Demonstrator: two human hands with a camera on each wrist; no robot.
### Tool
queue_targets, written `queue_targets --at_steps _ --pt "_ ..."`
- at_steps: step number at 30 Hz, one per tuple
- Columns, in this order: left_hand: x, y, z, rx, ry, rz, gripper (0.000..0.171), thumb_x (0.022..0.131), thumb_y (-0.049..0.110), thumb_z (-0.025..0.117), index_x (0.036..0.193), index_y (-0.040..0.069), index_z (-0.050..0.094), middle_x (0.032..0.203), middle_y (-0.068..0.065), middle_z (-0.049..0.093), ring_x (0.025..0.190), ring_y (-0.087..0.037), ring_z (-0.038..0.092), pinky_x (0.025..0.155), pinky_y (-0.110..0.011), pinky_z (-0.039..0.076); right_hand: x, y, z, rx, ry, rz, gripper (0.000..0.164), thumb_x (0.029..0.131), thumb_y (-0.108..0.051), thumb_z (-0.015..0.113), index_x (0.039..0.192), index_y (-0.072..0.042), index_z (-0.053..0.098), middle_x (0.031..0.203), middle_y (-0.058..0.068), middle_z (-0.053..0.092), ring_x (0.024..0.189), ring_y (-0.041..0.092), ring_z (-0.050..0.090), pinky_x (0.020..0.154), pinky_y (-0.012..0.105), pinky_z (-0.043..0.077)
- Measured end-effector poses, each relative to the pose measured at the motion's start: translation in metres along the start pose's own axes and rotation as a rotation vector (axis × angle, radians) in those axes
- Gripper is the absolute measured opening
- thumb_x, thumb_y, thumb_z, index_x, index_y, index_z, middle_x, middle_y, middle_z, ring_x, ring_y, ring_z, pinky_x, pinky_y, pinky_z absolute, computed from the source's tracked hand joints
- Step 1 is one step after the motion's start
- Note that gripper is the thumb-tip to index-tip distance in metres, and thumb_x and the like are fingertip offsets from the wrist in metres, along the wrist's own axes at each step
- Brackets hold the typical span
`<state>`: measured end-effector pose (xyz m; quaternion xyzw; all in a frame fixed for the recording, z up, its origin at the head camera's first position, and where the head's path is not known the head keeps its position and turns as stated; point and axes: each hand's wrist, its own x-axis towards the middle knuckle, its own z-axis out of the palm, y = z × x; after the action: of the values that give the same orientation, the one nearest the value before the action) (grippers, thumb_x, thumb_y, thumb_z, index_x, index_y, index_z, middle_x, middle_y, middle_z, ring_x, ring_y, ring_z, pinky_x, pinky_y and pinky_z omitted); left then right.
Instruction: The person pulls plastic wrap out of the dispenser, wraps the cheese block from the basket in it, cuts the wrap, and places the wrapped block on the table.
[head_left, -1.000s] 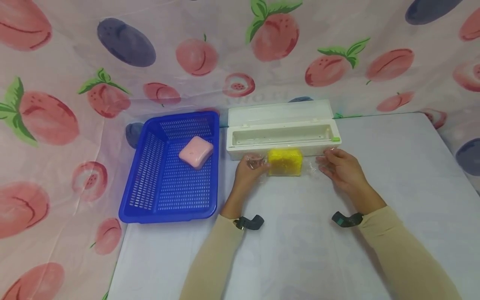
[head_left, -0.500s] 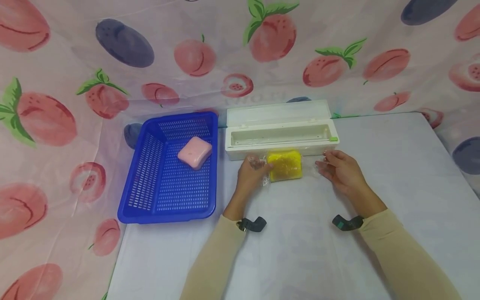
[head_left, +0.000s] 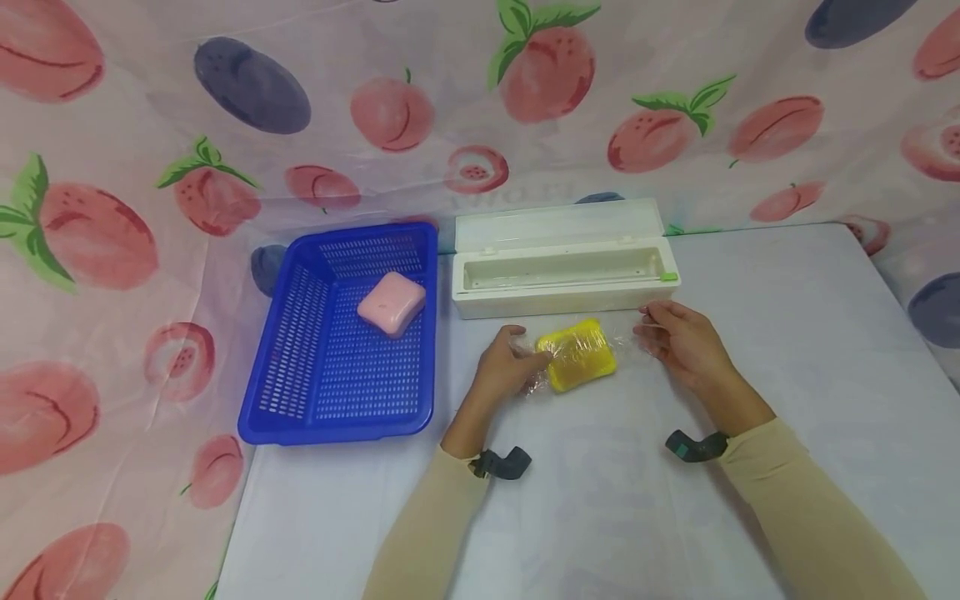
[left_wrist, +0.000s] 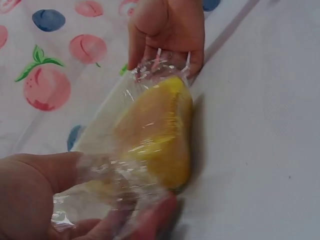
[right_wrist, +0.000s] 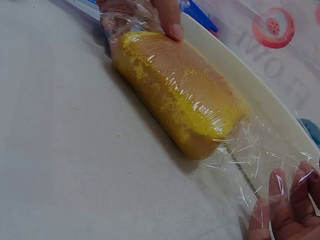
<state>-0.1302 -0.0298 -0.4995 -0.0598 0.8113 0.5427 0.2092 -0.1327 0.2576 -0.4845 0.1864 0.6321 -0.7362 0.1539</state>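
Note:
A rounded yellow and brownish block (head_left: pixel 577 357), its kind unclear, sits wrapped in clear cling film (right_wrist: pixel 237 160) in front of the white box. My left hand (head_left: pixel 502 367) grips the bunched film at the block's left end, and its thumb reaches the block's edge. At the other end, my right hand (head_left: pixel 690 346) holds the loose film between thumb and fingers, a little apart from the block. In the right wrist view, film covers the right fingertips. The left wrist view shows the bunched film inside the left hand (left_wrist: pixel 30 195), somewhat blurred.
A long white cling film box (head_left: pixel 566 304) stands behind the block, lid raised, with a green slider (head_left: pixel 668 277) at its right end. To the left is a blue plastic basket (head_left: pixel 337 435) holding a pink rounded block (head_left: pixel 392 304). A fruit-print cloth hangs behind the white-covered table.
The wrapped block has come away from the box towards me and turned askew. My left hand has moved slightly nearer with it, while the right has stayed almost in place.

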Motion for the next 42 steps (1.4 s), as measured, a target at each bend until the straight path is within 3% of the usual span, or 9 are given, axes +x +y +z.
queue_targets --at_steps 9,12,16,18,21,24,27,34,42 --pt "-0.018 0.005 -0.002 -0.007 -0.172 -0.099 0.052 0.089 0.025 0.079 0.134 0.011 0.056 0.092 -0.008 0.072 0.062 -0.020 0.073 0.058 -0.031 0.059 -0.003 0.001 0.000 -0.118 0.047 0.019 0.063 0.103 -0.048 0.055 0.153 -0.011 0.043 0.137 0.002 0.053 0.124 0.014 0.051 0.091 0.017 0.053" --pt "-0.023 0.004 -0.004 0.048 -0.259 -0.089 0.043 0.094 0.039 0.073 0.124 0.009 0.062 0.088 -0.006 0.073 0.066 -0.020 0.073 0.060 -0.030 0.059 -0.007 0.001 0.002 -0.168 0.058 0.046 0.065 0.104 -0.049 0.052 0.158 -0.017 0.036 0.155 0.006 0.040 0.136 0.020 0.042 0.096 0.021 0.054" --pt "-0.025 0.001 -0.006 0.117 -0.345 -0.016 0.044 0.100 0.050 0.059 0.106 0.007 0.071 0.089 -0.005 0.073 0.077 -0.019 0.071 0.067 -0.031 0.058 -0.015 0.002 0.007 -0.163 -0.006 0.113 0.067 0.106 -0.045 0.050 0.161 -0.017 0.023 0.164 0.010 0.026 0.145 0.028 0.036 0.101 0.035 0.053" --pt "-0.023 -0.002 -0.004 0.124 -0.326 0.026 0.042 0.102 0.047 0.059 0.106 0.007 0.072 0.092 -0.006 0.073 0.082 -0.017 0.069 0.072 -0.031 0.058 -0.019 0.004 0.010 -0.161 -0.066 0.150 0.068 0.106 -0.042 0.050 0.161 -0.015 0.019 0.164 0.014 0.024 0.145 0.032 0.037 0.101 0.040 0.053" --pt "-0.018 -0.006 0.003 0.129 -0.211 0.065 0.041 0.099 0.041 0.064 0.120 0.007 0.069 0.100 -0.004 0.073 0.085 -0.013 0.068 0.084 -0.033 0.057 -0.025 0.008 0.016 -0.211 -0.160 0.182 0.068 0.107 -0.039 0.051 0.160 -0.012 0.019 0.162 0.019 0.028 0.142 0.036 0.044 0.099 0.044 0.055" --pt "-0.014 -0.008 0.010 0.097 -0.097 0.062 0.051 0.095 0.038 0.068 0.134 0.006 0.062 0.108 -0.004 0.075 0.085 -0.011 0.072 0.092 -0.035 0.055 -0.029 0.013 0.022 -0.286 -0.237 0.164 0.065 0.107 -0.036 0.051 0.158 -0.007 0.023 0.159 0.022 0.033 0.135 0.036 0.051 0.097 0.044 0.056" --pt "-0.011 -0.009 0.016 0.098 -0.035 0.066 0.051 0.094 0.038 0.070 0.135 0.009 0.064 0.109 -0.002 0.075 0.085 -0.009 0.071 0.090 -0.033 0.056 -0.032 0.018 0.025 -0.329 -0.290 0.130 0.062 0.107 -0.034 0.051 0.155 -0.003 0.027 0.156 0.025 0.039 0.130 0.033 0.056 0.096 0.043 0.057" --pt "-0.017 -0.005 0.017 0.097 -0.010 0.097 0.032 0.089 0.024 0.078 0.116 0.006 0.073 0.094 -0.005 0.076 0.078 -0.012 0.068 0.070 -0.024 0.053 -0.035 0.023 0.029 -0.351 -0.324 0.095 0.059 0.106 -0.030 0.055 0.152 -0.001 0.032 0.144 0.025 0.050 0.120 0.028 0.062 0.092 0.044 0.059" --pt "-0.021 -0.004 0.016 0.044 -0.070 0.053 0.018 0.089 0.014 0.078 0.098 0.008 0.064 0.086 -0.004 0.069 0.066 -0.014 0.067 0.061 -0.025 0.057 -0.035 0.028 0.032 -0.383 -0.336 0.063 0.060 0.102 -0.020 0.063 0.149 0.000 0.033 0.137 0.021 0.050 0.112 0.022 0.062 0.089 0.040 0.061"
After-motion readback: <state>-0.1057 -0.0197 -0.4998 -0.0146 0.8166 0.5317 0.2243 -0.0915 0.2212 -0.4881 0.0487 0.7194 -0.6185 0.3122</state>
